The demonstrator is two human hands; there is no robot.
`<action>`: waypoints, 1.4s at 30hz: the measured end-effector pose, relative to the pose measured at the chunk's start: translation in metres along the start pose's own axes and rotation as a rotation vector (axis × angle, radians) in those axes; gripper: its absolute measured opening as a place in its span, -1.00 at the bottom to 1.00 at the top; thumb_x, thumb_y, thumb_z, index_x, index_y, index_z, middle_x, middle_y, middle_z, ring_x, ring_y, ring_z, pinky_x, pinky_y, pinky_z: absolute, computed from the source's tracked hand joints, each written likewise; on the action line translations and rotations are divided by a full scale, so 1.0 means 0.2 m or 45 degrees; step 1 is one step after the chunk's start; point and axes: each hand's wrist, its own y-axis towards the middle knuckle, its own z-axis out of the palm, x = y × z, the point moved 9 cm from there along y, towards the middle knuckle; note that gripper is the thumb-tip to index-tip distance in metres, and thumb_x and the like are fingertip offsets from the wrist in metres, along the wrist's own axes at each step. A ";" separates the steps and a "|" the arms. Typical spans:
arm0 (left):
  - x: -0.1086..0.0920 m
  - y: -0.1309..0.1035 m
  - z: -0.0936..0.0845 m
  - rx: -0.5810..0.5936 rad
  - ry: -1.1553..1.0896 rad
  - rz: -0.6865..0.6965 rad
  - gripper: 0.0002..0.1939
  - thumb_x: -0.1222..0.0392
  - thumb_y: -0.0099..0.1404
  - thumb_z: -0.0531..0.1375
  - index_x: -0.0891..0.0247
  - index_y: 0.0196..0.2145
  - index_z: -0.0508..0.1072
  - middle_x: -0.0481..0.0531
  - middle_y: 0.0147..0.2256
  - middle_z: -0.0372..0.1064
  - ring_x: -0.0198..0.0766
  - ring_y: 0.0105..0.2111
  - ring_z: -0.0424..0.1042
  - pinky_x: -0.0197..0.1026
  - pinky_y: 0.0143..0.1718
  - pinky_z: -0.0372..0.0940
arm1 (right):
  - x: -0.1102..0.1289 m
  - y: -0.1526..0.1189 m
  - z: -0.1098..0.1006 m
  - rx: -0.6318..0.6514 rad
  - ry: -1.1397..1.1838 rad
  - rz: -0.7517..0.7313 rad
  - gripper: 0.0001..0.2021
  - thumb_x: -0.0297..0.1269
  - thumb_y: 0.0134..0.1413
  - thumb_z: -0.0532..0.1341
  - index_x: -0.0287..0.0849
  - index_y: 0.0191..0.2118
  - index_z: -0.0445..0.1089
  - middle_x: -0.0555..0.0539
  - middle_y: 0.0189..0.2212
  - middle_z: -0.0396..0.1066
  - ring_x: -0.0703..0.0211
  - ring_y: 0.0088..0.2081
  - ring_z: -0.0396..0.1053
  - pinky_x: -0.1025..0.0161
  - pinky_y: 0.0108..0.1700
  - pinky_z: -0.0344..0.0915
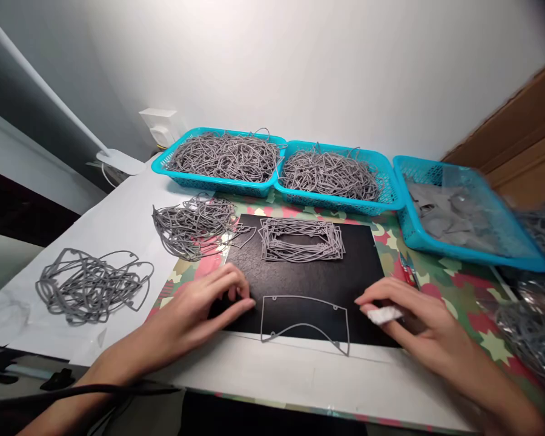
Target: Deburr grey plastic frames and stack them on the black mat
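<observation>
A single thin grey gasket-like frame (305,299), with a curved lower side and small corner tabs, lies between my hands. It straddles the front edge of a black mat (254,275). My left hand (206,309) rests just left of the frame, apart from it, fingers loosely curled and thumb held off them, with nothing visible in the grip. Pinched in my right hand (411,315) is a white crumpled tissue (384,315), to the right of the frame. Behind, on the mat, sits a neat stack of similar grey frames (302,254).
Two blue baskets (218,181) (333,203) heaped with grey strips stand along the wall. A third blue basket (472,251) holds clear bags. Loose grey piles (195,227) (93,287) lie left. Red-handled cutters (407,272) lie right, near bagged parts (531,339).
</observation>
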 end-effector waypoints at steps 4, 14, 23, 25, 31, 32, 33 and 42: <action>0.03 0.09 -0.04 -0.078 0.019 -0.036 -0.81 0.06 0.68 0.15 0.16 -0.09 0.47 -0.04 -0.22 0.39 -0.28 -0.31 0.35 -0.24 -0.28 0.27 | -0.07 0.01 0.02 -0.068 -0.035 0.140 -0.86 -0.25 0.60 0.15 0.06 0.01 0.48 -0.02 -0.07 0.55 0.04 -0.04 0.50 0.16 -0.01 0.37; -0.04 0.11 0.04 -0.024 0.055 0.073 -0.85 0.04 0.62 0.27 0.15 -0.05 0.48 -0.03 -0.14 0.45 -0.24 -0.23 0.37 -0.22 -0.22 0.28 | -0.06 0.02 0.13 0.095 -0.140 0.196 -0.93 -0.19 0.54 0.28 0.03 -0.10 0.40 0.06 -0.17 0.48 0.09 -0.17 0.44 0.17 -0.15 0.25; -0.06 0.13 0.08 0.056 0.091 0.079 -0.83 0.08 0.69 0.16 0.17 -0.09 0.46 -0.02 -0.14 0.47 -0.22 -0.20 0.44 -0.20 -0.19 0.27 | -0.03 0.01 0.18 0.251 -0.176 0.180 -0.82 -0.39 0.60 0.04 0.00 -0.06 0.34 0.02 -0.11 0.42 0.08 -0.10 0.42 0.13 -0.05 0.21; -0.07 0.13 0.08 0.050 0.099 0.105 -0.82 0.09 0.70 0.15 0.17 -0.10 0.45 -0.02 -0.13 0.47 -0.22 -0.18 0.44 -0.20 -0.17 0.27 | -0.02 0.02 0.18 0.241 -0.172 0.187 -0.81 -0.40 0.60 0.04 0.00 -0.07 0.33 0.02 -0.11 0.42 0.07 -0.09 0.41 0.12 -0.04 0.21; -0.11 0.14 0.10 0.044 0.115 0.123 -0.90 0.17 0.68 0.16 0.18 -0.07 0.42 -0.02 -0.12 0.44 -0.24 -0.18 0.42 -0.21 -0.18 0.25 | -0.01 0.04 0.17 0.206 -0.153 0.185 -0.81 -0.47 0.54 0.08 -0.02 -0.12 0.31 0.03 -0.14 0.41 0.08 -0.12 0.39 0.13 -0.10 0.18; -0.14 0.16 0.12 0.057 0.094 0.146 -0.91 0.17 0.68 0.16 0.18 -0.06 0.43 -0.02 -0.11 0.45 -0.24 -0.16 0.43 -0.21 -0.16 0.25 | 0.00 0.04 0.17 0.196 -0.152 0.181 -0.82 -0.46 0.56 0.07 -0.02 -0.12 0.31 0.03 -0.14 0.42 0.07 -0.12 0.39 0.13 -0.10 0.19; -0.18 0.18 0.14 0.079 0.073 0.179 -0.92 0.17 0.69 0.16 0.17 -0.04 0.43 -0.02 -0.10 0.45 -0.23 -0.14 0.44 -0.21 -0.14 0.26 | 0.00 0.05 0.16 0.186 -0.151 0.178 -0.82 -0.44 0.57 0.07 -0.02 -0.11 0.31 0.02 -0.13 0.42 0.07 -0.11 0.39 0.12 -0.09 0.19; -0.45 0.36 0.37 0.307 0.113 0.582 -0.82 0.12 0.63 0.26 0.28 0.03 0.49 0.08 -0.11 0.52 -0.09 -0.15 0.47 -0.11 -0.11 0.29 | 0.02 0.09 0.14 0.149 -0.083 0.112 -0.81 -0.50 0.54 0.10 -0.03 -0.09 0.33 0.02 -0.14 0.42 0.08 -0.12 0.38 0.12 -0.09 0.20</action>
